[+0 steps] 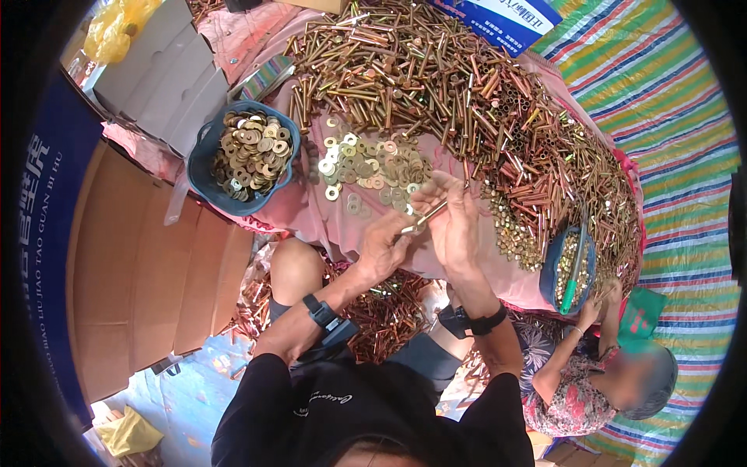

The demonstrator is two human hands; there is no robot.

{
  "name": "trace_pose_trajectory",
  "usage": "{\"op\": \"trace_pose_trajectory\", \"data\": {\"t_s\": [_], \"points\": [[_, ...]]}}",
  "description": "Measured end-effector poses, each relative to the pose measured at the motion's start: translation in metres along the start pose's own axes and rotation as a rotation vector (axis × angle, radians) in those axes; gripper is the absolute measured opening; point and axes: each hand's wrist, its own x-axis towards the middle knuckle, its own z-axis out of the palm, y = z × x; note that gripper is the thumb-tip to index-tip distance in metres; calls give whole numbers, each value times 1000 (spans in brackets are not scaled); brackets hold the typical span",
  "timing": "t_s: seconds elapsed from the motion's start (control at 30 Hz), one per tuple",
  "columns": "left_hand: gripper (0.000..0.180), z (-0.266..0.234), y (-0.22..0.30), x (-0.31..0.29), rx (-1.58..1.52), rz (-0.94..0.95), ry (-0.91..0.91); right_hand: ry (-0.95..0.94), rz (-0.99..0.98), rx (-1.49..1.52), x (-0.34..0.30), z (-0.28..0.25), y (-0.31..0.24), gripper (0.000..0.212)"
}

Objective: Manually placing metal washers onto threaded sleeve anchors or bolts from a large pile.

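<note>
Over the front of the pink cloth, my two hands meet at a long brass-coloured bolt (433, 215) held on a slant. My left hand (381, 247) is closed, thumb and fingers pinching the bolt's lower left end, where a small pale metal piece shows; I cannot tell if it is a washer or a nut. My right hand (455, 226) is turned partly palm up, its fingers curled around the upper end. Just beyond the hands lie loose flat washers (362, 162). Small nuts (510, 237) are scattered right of my right hand.
A large heap of bolts and sleeves (405, 66) curves along the back and right. A blue basket of washers (198, 175) stands left; a blue basket of nuts (554, 268) stands right, a green-handled tool across it. Another person (595, 381) works at lower right. Cardboard boxes (117, 257) line the left.
</note>
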Motion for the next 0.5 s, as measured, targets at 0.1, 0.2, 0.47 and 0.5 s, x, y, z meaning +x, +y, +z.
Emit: {"op": "trace_pose_trajectory", "data": {"t_s": [0.1, 0.2, 0.47, 0.5], "points": [[19, -2, 0, -1, 2, -1, 24, -11, -1, -42, 0, 2, 3, 54], [26, -4, -3, -3, 7, -38, -12, -21, -10, -69, -2, 5, 1, 55], [42, -4, 4, -3, -88, -41, 104, -107, -319, -869, -12, -2, -1, 41], [39, -4, 1, -2, -88, -55, 98, -99, -224, -820, -13, -5, 0, 38]]}}
